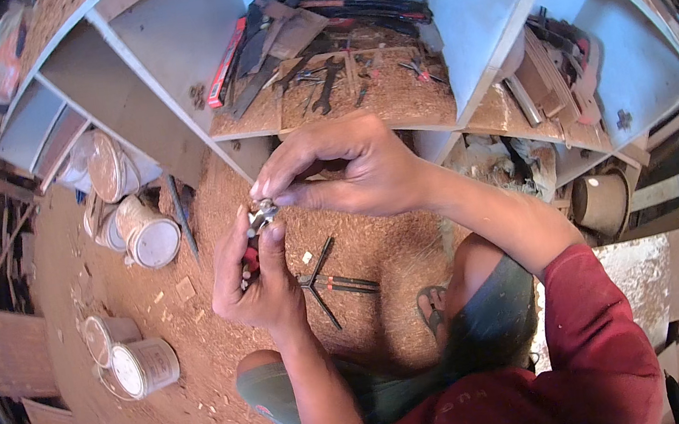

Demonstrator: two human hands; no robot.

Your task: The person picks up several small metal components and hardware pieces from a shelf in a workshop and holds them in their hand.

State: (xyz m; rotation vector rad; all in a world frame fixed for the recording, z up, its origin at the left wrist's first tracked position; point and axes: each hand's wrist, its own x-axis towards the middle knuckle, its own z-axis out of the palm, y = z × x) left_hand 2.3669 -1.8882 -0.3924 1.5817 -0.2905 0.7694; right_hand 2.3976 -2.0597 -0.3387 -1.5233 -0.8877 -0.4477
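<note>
My left hand [261, 280] grips a small metal tool [261, 216] upright between thumb and fingers. A red part [250, 257] of what it holds shows inside the palm; the rest is covered by the fingers. From above, my right hand [347, 169] pinches the tool's top end with thumb and fingertips, where a small metal piece partly shows. Below both hands, a hand tool with black and orange handles [352, 284] lies on the sawdust-covered floor [332, 354]. A black tool with spread arms [322, 262] lies against it.
Ahead stands a wooden shelf unit [159, 88] with wrenches [329, 84], small tools and dark scraps in its middle bay. White buckets [154, 243] and a lidded bucket [144, 366] stand to the left. Wood pieces [543, 72] lean in the right bay. A sandalled foot [433, 306] rests close by.
</note>
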